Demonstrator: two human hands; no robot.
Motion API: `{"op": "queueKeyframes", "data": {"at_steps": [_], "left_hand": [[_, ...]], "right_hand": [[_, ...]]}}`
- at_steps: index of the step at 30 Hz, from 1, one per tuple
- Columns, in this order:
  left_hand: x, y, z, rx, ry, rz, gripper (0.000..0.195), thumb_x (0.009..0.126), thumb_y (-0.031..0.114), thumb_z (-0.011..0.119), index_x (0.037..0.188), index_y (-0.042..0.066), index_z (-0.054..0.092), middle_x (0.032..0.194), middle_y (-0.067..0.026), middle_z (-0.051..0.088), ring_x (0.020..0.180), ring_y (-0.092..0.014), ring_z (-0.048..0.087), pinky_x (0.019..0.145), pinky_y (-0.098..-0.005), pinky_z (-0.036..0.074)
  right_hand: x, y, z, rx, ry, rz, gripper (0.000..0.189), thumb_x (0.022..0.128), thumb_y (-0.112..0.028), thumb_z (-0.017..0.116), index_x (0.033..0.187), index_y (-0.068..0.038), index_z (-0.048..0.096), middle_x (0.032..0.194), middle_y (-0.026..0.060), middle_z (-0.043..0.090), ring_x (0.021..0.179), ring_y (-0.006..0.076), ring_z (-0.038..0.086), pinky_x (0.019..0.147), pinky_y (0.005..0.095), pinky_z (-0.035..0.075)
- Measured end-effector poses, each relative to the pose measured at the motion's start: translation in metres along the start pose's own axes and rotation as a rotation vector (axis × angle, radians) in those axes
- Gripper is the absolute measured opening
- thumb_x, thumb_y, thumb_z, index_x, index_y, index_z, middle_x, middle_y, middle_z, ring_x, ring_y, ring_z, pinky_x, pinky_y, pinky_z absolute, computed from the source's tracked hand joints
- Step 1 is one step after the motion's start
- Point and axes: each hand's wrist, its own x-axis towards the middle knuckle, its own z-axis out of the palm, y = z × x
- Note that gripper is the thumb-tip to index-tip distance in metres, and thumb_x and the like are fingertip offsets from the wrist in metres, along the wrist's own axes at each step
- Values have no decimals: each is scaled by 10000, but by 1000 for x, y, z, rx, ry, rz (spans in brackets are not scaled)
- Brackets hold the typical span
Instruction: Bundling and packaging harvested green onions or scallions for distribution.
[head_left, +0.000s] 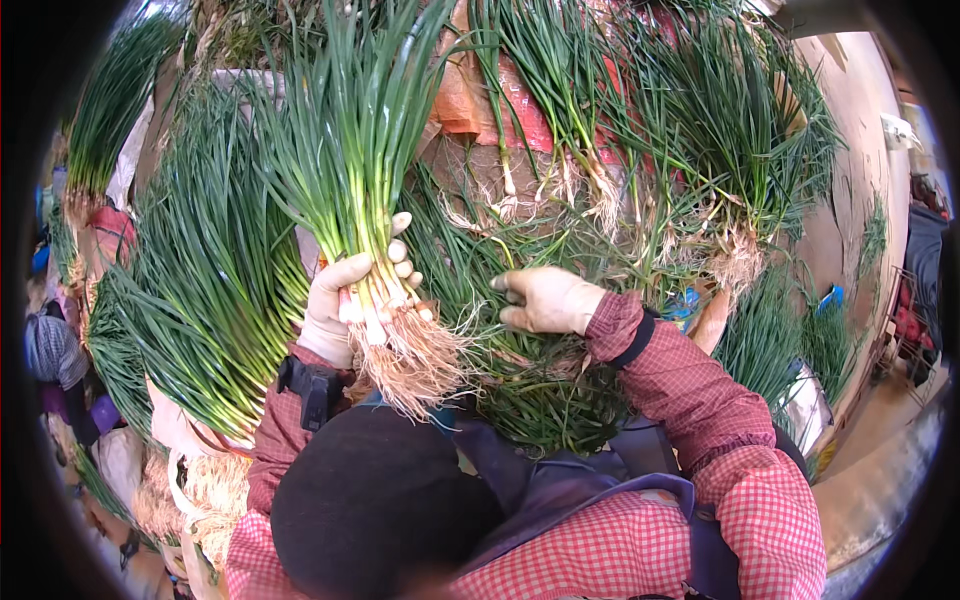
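My left hand (330, 311), in a pale glove, is shut around a bunch of green garlic or a similar allium (367, 202). Its white bases and tangled roots (412, 349) hang toward my chest, while the long leaves point away. To the right of those roots is my gloved right hand (551, 300), apart from the bunch, its fingers partly curled. Whether something thin lies between its fingertips is not visible. Loose leaves and trimmings (555, 405) lie beneath my right hand. Beyond it, several rooted stalks (592, 169) rest on the work surface.
A large stack of leafy stalks (217, 247) fills the left side. Another rooted clump (735, 180) lies at the right, near the pale curved edge (859, 112). Red-orange sheeting (517, 105) is spread at the back. A person wearing a checked head covering (56, 349) is at the far left.
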Motion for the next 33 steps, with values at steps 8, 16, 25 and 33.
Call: {"op": "queueKeyframes", "data": {"at_steps": [8, 16, 25, 33], "left_hand": [[11, -20, -18, -3, 91, -78, 693, 891, 183, 603, 1493, 16, 304, 1107, -106, 610, 1042, -342, 622, 830, -660, 514], [9, -20, -14, 1, 136, -117, 484, 878, 172, 586, 1340, 38, 536, 1424, -185, 496, 1128, -353, 616, 934, -597, 507], [15, -37, 1, -6, 181, -157, 474, 881, 175, 549, 1305, -38, 541, 1498, -270, 384, 1391, -418, 381, 1146, -553, 325], [13, -37, -15, -53, 134, -159, 485, 897, 163, 552, 1320, -71, 508, 1401, -264, 499, 1305, -453, 473, 1137, -561, 346]], "right_hand": [[98, 13, -47, -149, 628, 392, 332, 867, -317, 670, 984, -6, 665, 904, 232, 686, 883, 384, 672, 812, 447, 526], [52, 49, -42, 638, 691, 227, 222, 903, -186, 641, 1009, 9, 634, 866, 186, 704, 826, 293, 702, 781, 367, 559], [9, -47, 39, 620, 400, -313, 181, 975, -166, 622, 1078, -17, 614, 917, 61, 668, 902, 100, 632, 793, 282, 517], [33, -2, -22, 963, 102, -10, 505, 957, -420, 629, 1222, 8, 586, 852, 63, 677, 760, 131, 662, 722, 255, 555]]}}
